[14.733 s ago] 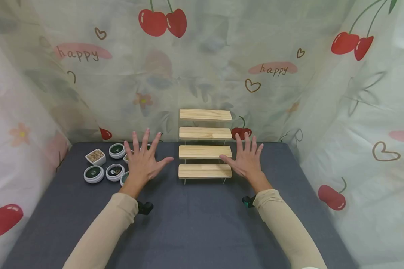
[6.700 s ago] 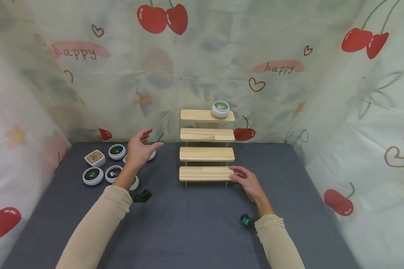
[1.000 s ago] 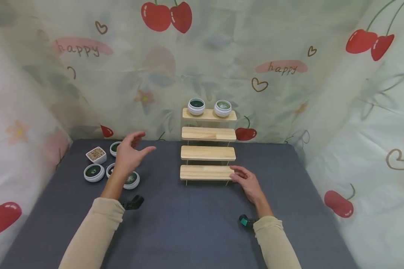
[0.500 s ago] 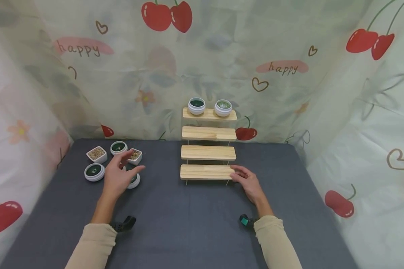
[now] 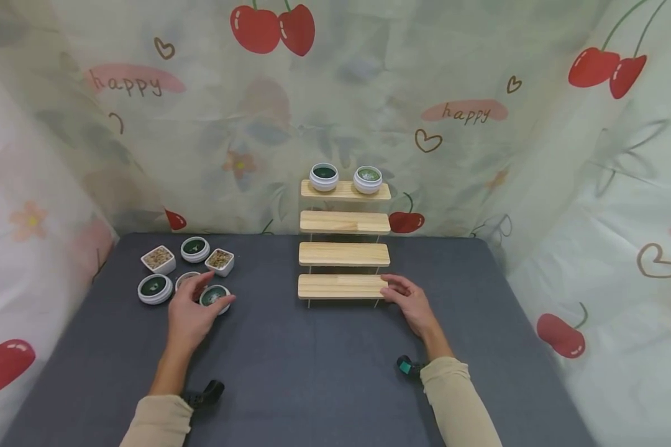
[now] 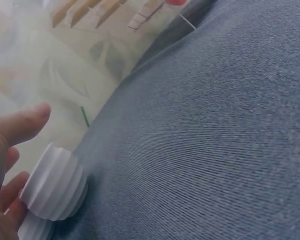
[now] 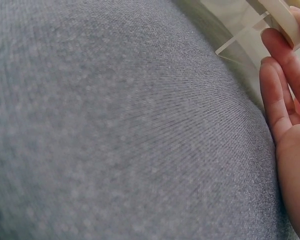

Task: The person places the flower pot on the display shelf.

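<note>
My left hand (image 5: 190, 315) arches over a small round white bowl (image 5: 215, 295) with green contents, thumb to its right and fingers to its left. In the left wrist view, the thumb stands apart from the ribbed side of the white bowl (image 6: 56, 185). My right hand (image 5: 415, 310) pinches the right end of the lowest board of a four-tier wooden stand (image 5: 341, 287), with thumb above and fingers underneath in the right wrist view. On the top board sit a dark green bowl (image 5: 324, 177) and a lighter green bowl (image 5: 367, 179).
Around my left hand stand a partly covered bowl (image 5: 186, 277), round green bowls at left (image 5: 155, 288) and back (image 5: 194, 249), and two square dishes of tan bits, left (image 5: 158, 259) and right (image 5: 220, 261). A dark cloth (image 5: 324, 372) covers the table; a printed curtain (image 5: 212, 124) hangs behind.
Two bowls have come onto the top board since the earliest frame. Over the last second my left hand has come back and down to the front bowl. My right hand keeps holding the stand.
</note>
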The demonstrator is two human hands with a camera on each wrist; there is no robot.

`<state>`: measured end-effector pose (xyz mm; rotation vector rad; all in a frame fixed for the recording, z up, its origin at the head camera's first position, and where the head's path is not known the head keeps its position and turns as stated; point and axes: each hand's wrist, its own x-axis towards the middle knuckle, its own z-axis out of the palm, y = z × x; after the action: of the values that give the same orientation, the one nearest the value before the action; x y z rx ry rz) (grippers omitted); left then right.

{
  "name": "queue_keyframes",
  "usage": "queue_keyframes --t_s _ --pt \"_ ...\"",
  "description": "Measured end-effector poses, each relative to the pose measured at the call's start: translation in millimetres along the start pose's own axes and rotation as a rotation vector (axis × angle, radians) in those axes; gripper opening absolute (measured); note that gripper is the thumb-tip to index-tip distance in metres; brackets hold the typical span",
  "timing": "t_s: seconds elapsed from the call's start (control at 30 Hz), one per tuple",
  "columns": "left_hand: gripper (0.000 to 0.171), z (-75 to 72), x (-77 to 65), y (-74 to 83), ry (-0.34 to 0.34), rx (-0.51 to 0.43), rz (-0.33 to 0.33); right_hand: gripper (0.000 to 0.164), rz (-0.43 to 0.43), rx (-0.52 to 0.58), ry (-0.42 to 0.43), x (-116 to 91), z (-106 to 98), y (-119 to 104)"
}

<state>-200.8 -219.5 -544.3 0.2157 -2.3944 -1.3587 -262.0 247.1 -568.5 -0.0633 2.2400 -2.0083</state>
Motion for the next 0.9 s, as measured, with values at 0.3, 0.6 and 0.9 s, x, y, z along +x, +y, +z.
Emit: queue_keyframes --t_s 0.3,0.6,0.9 --pt "0.066 2.3 -3.0 -1.6 0.021 0.052 0.05 0.045 -0.015 -0.001 0.013 -4 0 -4" --pt "0.07 -0.2 -5.7 -2.5 0.003 0.091 0.052 0.049 -0.011 0.008 0.017 -2 1 -1" --pt "0.076 -2.9 -7.1 -10.8 -0.09 0.161 -0.045 0.047 -0.017 0.007 0.013 -1 2 1"
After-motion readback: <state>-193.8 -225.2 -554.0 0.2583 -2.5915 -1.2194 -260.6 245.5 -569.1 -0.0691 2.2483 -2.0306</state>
